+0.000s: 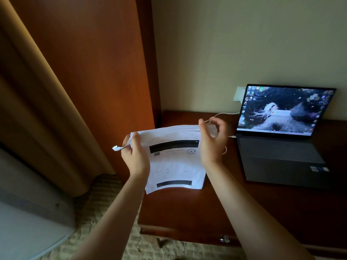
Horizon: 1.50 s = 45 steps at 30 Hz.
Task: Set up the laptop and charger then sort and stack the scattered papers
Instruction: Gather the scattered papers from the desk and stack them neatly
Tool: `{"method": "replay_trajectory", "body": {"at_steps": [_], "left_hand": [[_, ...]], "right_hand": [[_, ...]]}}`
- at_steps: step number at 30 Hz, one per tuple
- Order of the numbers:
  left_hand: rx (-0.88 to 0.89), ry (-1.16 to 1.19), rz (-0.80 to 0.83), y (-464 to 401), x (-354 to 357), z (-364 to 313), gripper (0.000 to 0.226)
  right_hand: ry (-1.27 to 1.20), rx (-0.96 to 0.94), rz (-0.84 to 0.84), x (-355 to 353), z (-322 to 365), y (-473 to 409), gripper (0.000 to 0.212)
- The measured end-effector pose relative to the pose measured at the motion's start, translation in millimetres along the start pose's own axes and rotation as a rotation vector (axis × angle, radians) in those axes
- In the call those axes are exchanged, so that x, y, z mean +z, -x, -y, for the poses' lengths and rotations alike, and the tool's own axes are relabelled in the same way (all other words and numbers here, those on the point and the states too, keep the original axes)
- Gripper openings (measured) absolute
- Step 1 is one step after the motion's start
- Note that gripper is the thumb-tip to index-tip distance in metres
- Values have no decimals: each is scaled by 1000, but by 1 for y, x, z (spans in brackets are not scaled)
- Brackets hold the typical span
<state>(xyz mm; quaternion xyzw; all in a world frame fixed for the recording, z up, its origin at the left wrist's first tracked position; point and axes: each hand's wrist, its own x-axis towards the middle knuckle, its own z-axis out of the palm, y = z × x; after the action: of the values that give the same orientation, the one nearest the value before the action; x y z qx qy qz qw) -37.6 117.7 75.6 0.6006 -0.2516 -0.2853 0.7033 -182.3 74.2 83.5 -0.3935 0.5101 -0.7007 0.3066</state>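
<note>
While both hands were raised over the left part of the dark wooden counter [216, 209], they held a stack of white papers [176, 166] between them, upright, its lower edge resting on or just above the counter top; which of the two could not be told. The left hand [134, 156] gripped the stack's upper left corner, fingers curled round the edge, and a bent corner of a sheet [117, 147] stuck out past the knuckles. The right hand [213, 141] pinched the upper right corner, thumb in front and curled fingers behind. The front sheet carried two dark bars, one near the top and one near the bottom, and a small round stamp; the print was too fine to read.

To the right, well apart from the papers, an open laptop [281, 147] sat on the counter with its screen lit and showing a desktop picture with icons. A white charger cable [222, 114] ran from a wall socket [238, 93] behind the screen, looped behind the right hand, and its plug lay at the laptop's left edge.

A drawer front with a metal handle [224, 239] showed below the counter edge; what it held was hidden. A tan curtain [37, 109] hung at the left beside a wooden panel [93, 62], above patterned carpet [105, 203].
</note>
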Motion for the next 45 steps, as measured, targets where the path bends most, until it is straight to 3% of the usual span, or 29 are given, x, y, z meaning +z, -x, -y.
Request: {"method": "replay_trajectory", "body": {"at_steps": [6, 13, 16, 20, 23, 25, 27, 28, 31, 32, 40, 45], "left_hand": [[-46, -13, 3, 4, 5, -10, 13], [-17, -18, -24, 1, 6, -8, 18], [-79, -37, -4, 1, 6, -6, 52], [-47, -46, -8, -3, 9, -6, 50], [137, -161, 103, -6, 0, -2, 56], [241, -194, 211, -12, -15, 16, 84], [200, -213, 316, -15, -27, 35, 108], [140, -224, 342, -14, -29, 43, 101], [12, -198, 329, -8, -25, 47, 46], [1, -177, 310, -7, -22, 46, 38], [-106, -214, 373, -17, -21, 62, 37], [-178, -290, 416, -26, -20, 76, 35]], "right_hand": [[-9, -56, 67, -3, -1, -2, 32], [-19, -44, 122, -8, -4, -11, 33], [10, -52, 171, -9, -7, -10, 45], [-12, 93, 233, -16, -4, -9, 50], [108, 193, 392, -30, -20, -9, 62], [134, 311, 495, -39, -36, -4, 44], [145, 403, 557, -45, -48, 2, 28], [151, 409, 560, -46, -52, 4, 26], [101, 354, 510, -40, -49, 4, 22], [69, 351, 481, -38, -47, 3, 20], [36, 423, 454, -40, -59, 3, 21], [197, 471, 546, -46, -75, 5, 24]]}}
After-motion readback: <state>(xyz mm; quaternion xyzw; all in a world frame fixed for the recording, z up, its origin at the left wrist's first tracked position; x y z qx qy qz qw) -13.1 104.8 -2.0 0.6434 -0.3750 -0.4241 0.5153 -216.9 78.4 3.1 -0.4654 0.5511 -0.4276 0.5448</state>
